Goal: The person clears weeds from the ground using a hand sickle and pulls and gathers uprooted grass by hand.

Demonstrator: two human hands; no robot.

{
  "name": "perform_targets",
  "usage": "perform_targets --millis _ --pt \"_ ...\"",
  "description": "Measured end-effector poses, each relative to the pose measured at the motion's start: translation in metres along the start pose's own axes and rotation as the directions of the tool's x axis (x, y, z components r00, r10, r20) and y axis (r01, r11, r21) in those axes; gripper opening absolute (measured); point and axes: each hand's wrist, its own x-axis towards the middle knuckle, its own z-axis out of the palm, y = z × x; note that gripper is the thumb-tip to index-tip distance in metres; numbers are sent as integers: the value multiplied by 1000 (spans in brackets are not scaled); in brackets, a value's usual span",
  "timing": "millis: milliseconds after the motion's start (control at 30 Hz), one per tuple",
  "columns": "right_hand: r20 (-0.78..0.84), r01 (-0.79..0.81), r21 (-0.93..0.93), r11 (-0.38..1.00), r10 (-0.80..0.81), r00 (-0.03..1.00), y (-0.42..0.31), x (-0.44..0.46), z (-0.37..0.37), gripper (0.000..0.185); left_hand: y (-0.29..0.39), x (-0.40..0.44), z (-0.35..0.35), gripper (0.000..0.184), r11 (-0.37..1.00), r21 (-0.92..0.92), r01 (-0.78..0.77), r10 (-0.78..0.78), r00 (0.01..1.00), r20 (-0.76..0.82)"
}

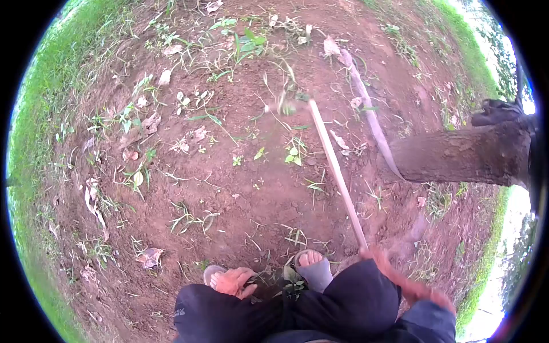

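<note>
My right hand (380,262) is closed around the lower end of a hoe's long wooden handle (337,166), beside my right knee. The handle slants up and away to the left. At its far end the hoe's head (287,107) is blurred by motion, just over the soil among small weeds. My left hand (233,282) hangs low in front of my left foot, its fingers apart and nothing visible in them. A few green weeds (293,283) lie between my feet.
A tree trunk (457,154) rises at the right, with a root or pale branch (366,106) running along the ground from its base. Dry leaves (150,257) and scattered weeds (247,46) dot the reddish soil (240,211). Grass (34,131) borders the left side.
</note>
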Motion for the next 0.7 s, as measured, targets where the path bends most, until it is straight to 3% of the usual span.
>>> perform_targets --millis 100,133,200,233,267,333,400,467,500,567,667,700 --pt "38 -29 58 998 27 999 -23 -13 -16 49 3 6 -5 39 1000 9 -8 7 994 107" --pt "57 103 3 995 -103 993 -31 11 -24 48 5 8 -9 40 1000 20 -15 12 986 168" --pt "68 121 -5 993 -121 990 -83 60 -49 46 7 10 -10 41 999 48 -21 12 984 177" --pt "67 2 45 999 -5 998 -120 86 -56 46 7 7 -10 41 998 66 -22 9 983 184" --pt "158 -76 205 976 44 986 -150 105 -65 44 -8 6 0 41 998 -63 -12 25 978 206" --pt "140 -112 309 944 72 988 -188 127 -74 45 2 4 0 41 1000 -23 -14 16 992 124" --pt "210 -82 453 888 -17 978 -225 139 -87 41 0 4 8 39 998 13 -54 53 997 61" --pt "163 79 615 784 -225 961 -251 171 -83 36 9 5 7 38 998 32 -49 47 997 64" --pt "161 83 627 774 -233 959 -256 174 -79 36 10 5 2 36 998 50 -44 41 997 70" --pt "-19 225 512 829 -251 968 -273 174 -71 32 -4 -5 8 34 992 122 -7 -5 996 93" --pt "74 130 492 861 -190 979 -237 111 -54 30 -5 -4 11 38 1000 17 -21 21 999 -39" --pt "58 168 343 924 -200 978 -207 99 -43 34 -10 -4 14 38 1000 -10 -5 4 999 -50"
